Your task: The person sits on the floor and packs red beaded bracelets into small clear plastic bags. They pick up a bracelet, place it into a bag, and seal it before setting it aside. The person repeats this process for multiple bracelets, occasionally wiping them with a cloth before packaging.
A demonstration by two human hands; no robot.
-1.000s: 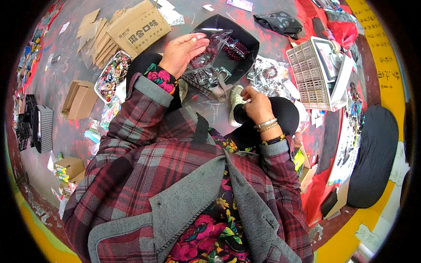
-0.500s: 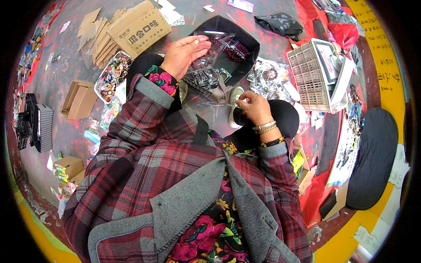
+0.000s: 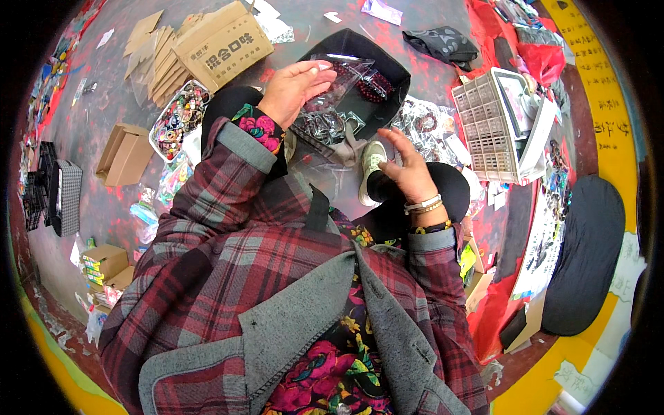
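Observation:
My left hand (image 3: 294, 90) is raised over the left side of a black open bin (image 3: 387, 66), its fingers closed on a clear plastic bag (image 3: 344, 72) that hangs over the bin. Dark red beaded pieces (image 3: 373, 86) show beside and behind the bag. Lower in the bin lie several clear packets with dark contents (image 3: 325, 124). To the right of the bin's near corner, above my knee, my right hand (image 3: 411, 176) is empty with thumb and fingers apart.
Clear-wrapped packets (image 3: 425, 121) lie right of the bin, beside a beige plastic crate (image 3: 481, 128). To the left are a white basket of mixed trinkets (image 3: 181, 117), a printed cardboard box (image 3: 228, 48) and a small open carton (image 3: 124, 155). A black cushion-like pad (image 3: 584, 256) is far right.
My right hand has opened from a pinch, its fingers spreading and lifting slightly. My left hand stays almost in place with the bag.

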